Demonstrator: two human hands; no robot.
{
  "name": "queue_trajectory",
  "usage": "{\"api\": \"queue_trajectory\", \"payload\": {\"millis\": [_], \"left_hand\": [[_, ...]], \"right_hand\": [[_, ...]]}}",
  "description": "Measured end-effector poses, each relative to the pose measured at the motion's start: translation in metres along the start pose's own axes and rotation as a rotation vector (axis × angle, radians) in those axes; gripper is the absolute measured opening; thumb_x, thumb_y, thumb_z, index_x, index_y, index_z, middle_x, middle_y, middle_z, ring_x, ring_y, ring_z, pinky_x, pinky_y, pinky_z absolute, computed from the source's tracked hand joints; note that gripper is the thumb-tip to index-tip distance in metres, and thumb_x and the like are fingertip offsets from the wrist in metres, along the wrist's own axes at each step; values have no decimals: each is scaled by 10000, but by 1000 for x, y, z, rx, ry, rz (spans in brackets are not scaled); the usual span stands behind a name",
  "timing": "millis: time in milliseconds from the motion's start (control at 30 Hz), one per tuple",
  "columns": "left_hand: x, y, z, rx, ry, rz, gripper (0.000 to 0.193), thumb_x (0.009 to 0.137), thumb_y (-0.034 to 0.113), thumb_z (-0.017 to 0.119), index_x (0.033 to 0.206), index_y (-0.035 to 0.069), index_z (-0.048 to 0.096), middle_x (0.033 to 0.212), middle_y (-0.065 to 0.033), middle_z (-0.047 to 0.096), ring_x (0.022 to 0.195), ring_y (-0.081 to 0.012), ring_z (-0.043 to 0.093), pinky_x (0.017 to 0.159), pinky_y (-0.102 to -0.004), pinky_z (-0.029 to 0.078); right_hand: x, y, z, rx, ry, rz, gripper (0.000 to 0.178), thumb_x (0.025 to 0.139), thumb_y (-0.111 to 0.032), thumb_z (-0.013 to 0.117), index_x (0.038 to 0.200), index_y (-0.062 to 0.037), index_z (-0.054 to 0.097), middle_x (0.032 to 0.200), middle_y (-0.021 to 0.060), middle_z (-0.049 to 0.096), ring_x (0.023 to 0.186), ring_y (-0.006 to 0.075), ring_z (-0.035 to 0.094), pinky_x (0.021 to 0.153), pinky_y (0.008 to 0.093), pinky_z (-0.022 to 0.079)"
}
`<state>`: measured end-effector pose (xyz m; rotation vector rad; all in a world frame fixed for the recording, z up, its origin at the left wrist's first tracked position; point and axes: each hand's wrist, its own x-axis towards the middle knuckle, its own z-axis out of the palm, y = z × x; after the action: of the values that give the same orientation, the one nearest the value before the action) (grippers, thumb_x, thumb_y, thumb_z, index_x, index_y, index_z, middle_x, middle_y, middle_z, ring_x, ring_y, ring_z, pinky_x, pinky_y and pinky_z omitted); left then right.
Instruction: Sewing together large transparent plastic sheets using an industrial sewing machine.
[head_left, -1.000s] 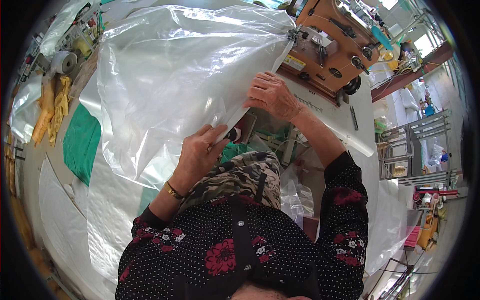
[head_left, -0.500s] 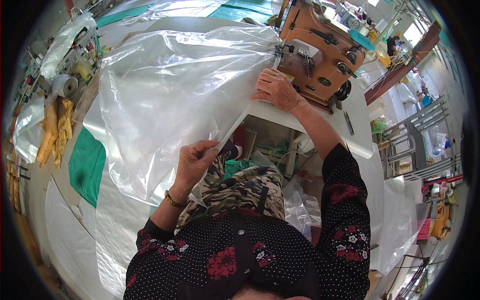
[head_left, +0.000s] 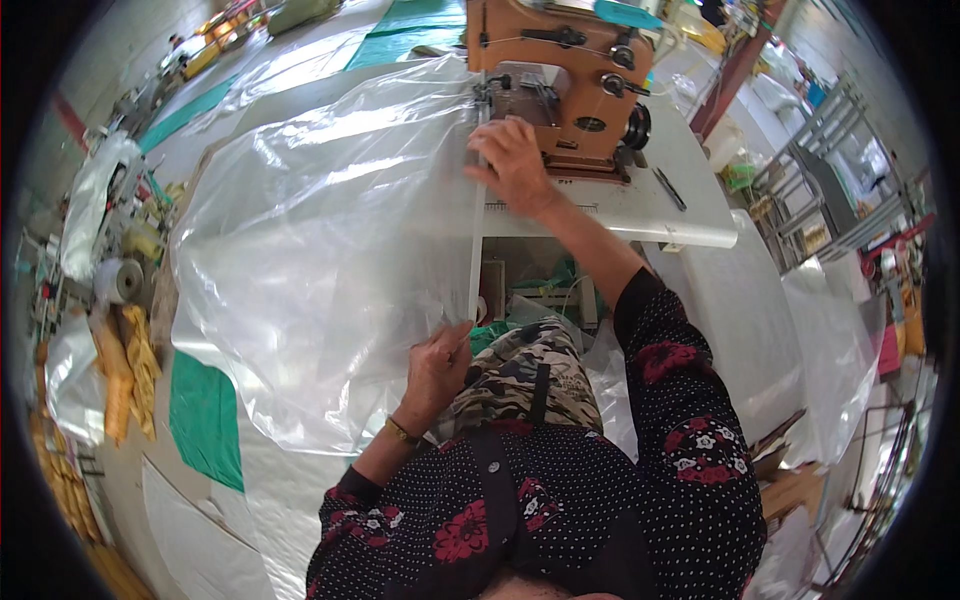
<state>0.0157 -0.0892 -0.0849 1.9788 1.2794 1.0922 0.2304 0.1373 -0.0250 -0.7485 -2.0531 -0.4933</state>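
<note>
A large clear plastic sheet (head_left: 300, 260) spreads over the white table, its folded edge running straight from my lap side up to a brown sewing machine (head_left: 580, 100). My left hand (head_left: 440, 365) is closed on the near end of that edge, pinching it between thumb and fingers. Close in front of the machine's needle area, my right hand (head_left: 515, 165) lies over the same edge. Its fingers and thumb are apart, with the fingertips at the plastic; any contact beneath them is hard to make out.
A pair of dark tweezers or snips (head_left: 670, 189) lies on the table (head_left: 640, 220) right of the machine. Green sheeting (head_left: 205, 420) hangs at the left, near a plastic roll (head_left: 118, 281) and yellow bundles (head_left: 140, 370). A grey metal rack (head_left: 830, 170) stands at the right.
The view has shifted, and the plastic edge now runs straighter toward the machine. My right hand's fingers have loosened and spread from their grip on the edge; my left hand still holds it.
</note>
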Motion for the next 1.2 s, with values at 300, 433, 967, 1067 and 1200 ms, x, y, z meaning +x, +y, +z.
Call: {"api": "queue_trajectory", "payload": {"millis": [300,433,967,1067,1200], "left_hand": [[20,-18,9,12,-55,57,221,814,-9,621,1024,19,685,752,-154,620,647,-330,635,587,-404,503],[49,-21,11,113,-58,156,220,804,-16,620,1012,18,683,778,-156,637,666,-328,645,596,-400,508],[206,-11,12,489,-38,285,53,832,72,579,843,23,596,777,-202,631,729,-411,626,643,-516,480],[233,-11,18,493,36,311,54,844,83,574,823,33,579,763,-210,629,721,-419,626,653,-526,483],[261,-10,19,443,125,352,83,847,106,591,902,46,609,783,-190,660,728,-400,643,656,-488,504]], "right_hand": [[-34,-23,6,111,12,157,238,851,-227,690,1026,-71,648,1294,34,594,1313,263,442,1065,468,320],[-35,-24,6,112,36,208,242,856,-214,684,1043,-64,651,1291,38,596,1305,259,452,1068,469,319],[-39,-21,9,212,-9,308,301,904,-161,610,1182,-44,606,1372,69,535,1237,289,503,1096,487,309],[-38,-19,12,231,30,365,365,887,-91,595,1245,-35,560,1404,91,502,1252,304,489,1081,474,320],[-38,-18,15,261,74,426,486,870,-58,585,1340,-21,465,1430,136,461,1270,329,469,1066,465,329]]}}
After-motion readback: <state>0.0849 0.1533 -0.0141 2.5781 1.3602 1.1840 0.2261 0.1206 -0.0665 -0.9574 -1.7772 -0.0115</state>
